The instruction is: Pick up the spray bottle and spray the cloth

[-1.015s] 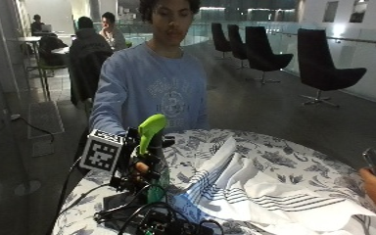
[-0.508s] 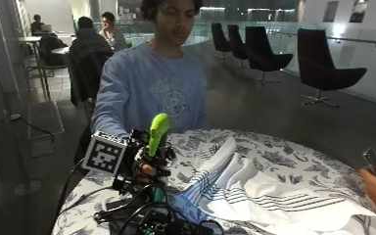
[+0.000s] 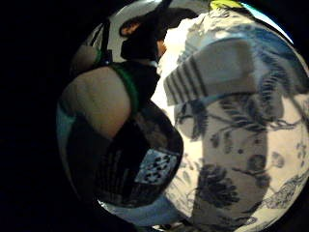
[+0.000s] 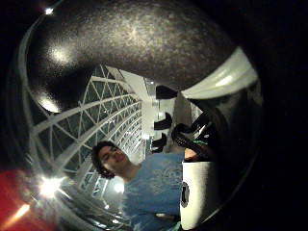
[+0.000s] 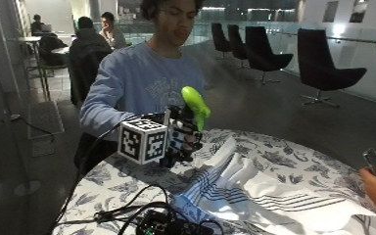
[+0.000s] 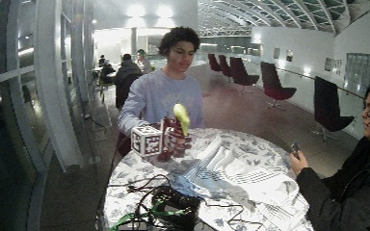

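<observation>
- From my feed, the right hand (image 5: 180, 139) was up off the bench (image 5: 292, 166), its grip curled round the spray bottle (image 5: 194, 105); the green top stuck out above the glove, nozzle tipped toward the cloth side.
- The cloth (image 5: 266, 193), white with dark stripes, lay rumpled across the middle of the patterned bench, just beside and below the hand. I couldn't see any contact between bottle and cloth.
- Clutter-wise: a bundle of black cables and a dark box (image 5: 165, 223) sat at the near edge of the bench, right next to the cloth's near corner. At the far right edge, someone else's hand held a phone (image 5: 372, 161), well apart from the action.
- Black chairs (image 5: 321, 71) stood on the floor behind, nowhere near the work.
- Versus half a second earlier: the bottle had come up a bit higher and the green top leaned over more toward the cloth. The cloth looked the same to me.
- Hard to tell: the bottle's body was basically buried behind the glove, so I couldn't make out the trigger or which finger sat on it.
- The little finger side palm view only showed the striped cloth (image 3: 212, 72) on the flowered bench cover (image 3: 251, 159) below; the thumb side was mostly blocked by something dark and close.
</observation>
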The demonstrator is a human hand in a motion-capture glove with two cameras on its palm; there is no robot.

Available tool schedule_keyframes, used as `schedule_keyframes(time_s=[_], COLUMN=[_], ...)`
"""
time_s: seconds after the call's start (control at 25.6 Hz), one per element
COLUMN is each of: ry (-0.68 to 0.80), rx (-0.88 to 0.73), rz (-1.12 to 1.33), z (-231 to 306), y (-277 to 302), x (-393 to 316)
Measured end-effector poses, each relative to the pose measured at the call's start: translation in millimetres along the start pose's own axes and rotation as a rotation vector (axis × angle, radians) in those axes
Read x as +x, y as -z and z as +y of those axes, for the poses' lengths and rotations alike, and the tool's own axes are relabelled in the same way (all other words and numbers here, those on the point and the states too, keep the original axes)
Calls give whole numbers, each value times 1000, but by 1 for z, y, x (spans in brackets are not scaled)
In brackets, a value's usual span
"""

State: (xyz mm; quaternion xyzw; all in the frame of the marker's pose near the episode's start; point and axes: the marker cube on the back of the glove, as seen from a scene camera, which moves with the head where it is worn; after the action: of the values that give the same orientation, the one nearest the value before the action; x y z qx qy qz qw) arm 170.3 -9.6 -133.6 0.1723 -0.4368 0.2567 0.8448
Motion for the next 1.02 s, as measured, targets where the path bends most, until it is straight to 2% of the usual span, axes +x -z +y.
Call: schedule_keyframes(time_s=[0.16,0.31,0.59,1.02], ry=[-99,-193,-324,-358], rx=[-206,-298,-342,-357], rz=[5,3,-31,-57], z=[-16,-31,-44,-47], y=[-30,-48,-59,-64], x=[-3,-3,3,5])
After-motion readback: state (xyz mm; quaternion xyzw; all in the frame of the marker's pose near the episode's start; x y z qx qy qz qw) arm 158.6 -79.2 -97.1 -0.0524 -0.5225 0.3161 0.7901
